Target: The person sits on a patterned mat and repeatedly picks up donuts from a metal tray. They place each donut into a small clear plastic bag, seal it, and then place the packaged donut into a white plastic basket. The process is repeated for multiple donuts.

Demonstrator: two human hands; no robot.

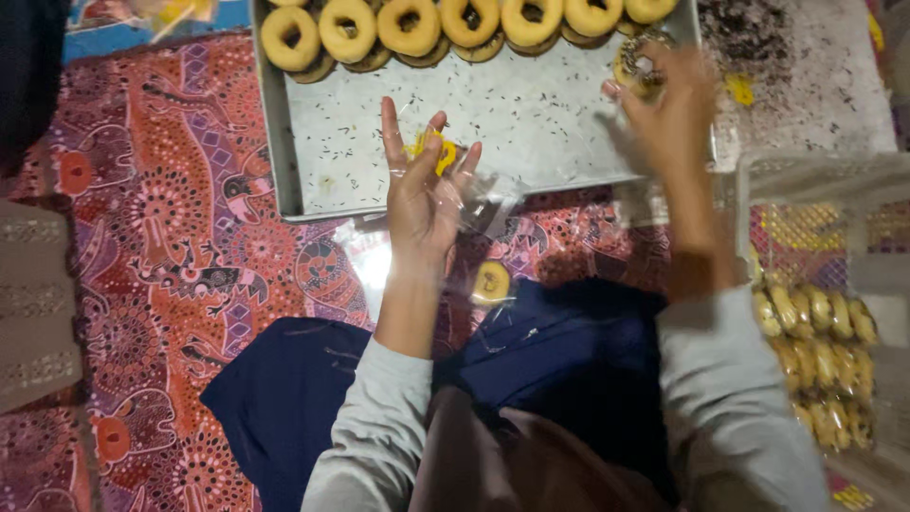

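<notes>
Nearest the camera are the grey sleeves [379,427] and the dark blue cloth [559,360] over the lap, with one bagged doughnut [491,282] lying at its edge. The left hand [422,185] is raised over the metal tray [531,123], fingers spread apart, a thin clear plastic bag [474,204] with a yellow mark draped loosely across them. The right hand [668,109] is blurred by motion (so its grip is hard to read) but its fingers look closed round a sprinkle-topped doughnut [637,62] at the tray's right end, beside the row of plain doughnuts [408,27]. A white crate [825,332] of wrapped ones stands to the right. The bag hangs slack, so it could slide off those open fingers; the sprinkles could also shed as the doughnut is carried.
</notes>
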